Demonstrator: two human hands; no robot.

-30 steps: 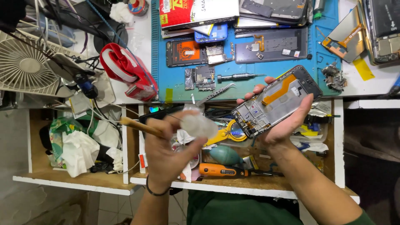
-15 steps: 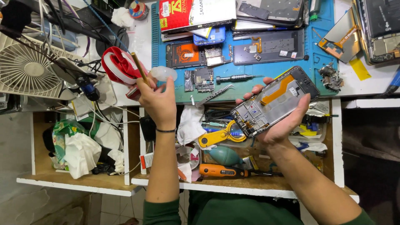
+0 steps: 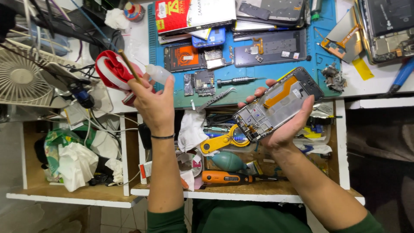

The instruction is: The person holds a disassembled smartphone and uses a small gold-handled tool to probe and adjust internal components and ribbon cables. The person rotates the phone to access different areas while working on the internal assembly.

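The left hand (image 3: pixel 155 103), which a second ago hovered over the open drawer (image 3: pixel 241 172), is now raised to the bench's (image 3: pixel 138 43) left edge, fingers closed around a small clear squeeze bottle (image 3: pixel 158 73) and a thin wooden-handled brush (image 3: pixel 129 65). The right hand (image 3: pixel 289 123) is unmoved, cradling an opened phone frame (image 3: pixel 278 103) over the drawer, fingers curled under it. The frame is dark-rimmed and silver inside, with an orange strip near its top. Behind, on the blue work mat (image 3: pixel 276 71), a red-and-yellow flat box (image 3: pixel 194 15) lies at the back and an orange-labelled phone back (image 3: pixel 186 56) sits below it.
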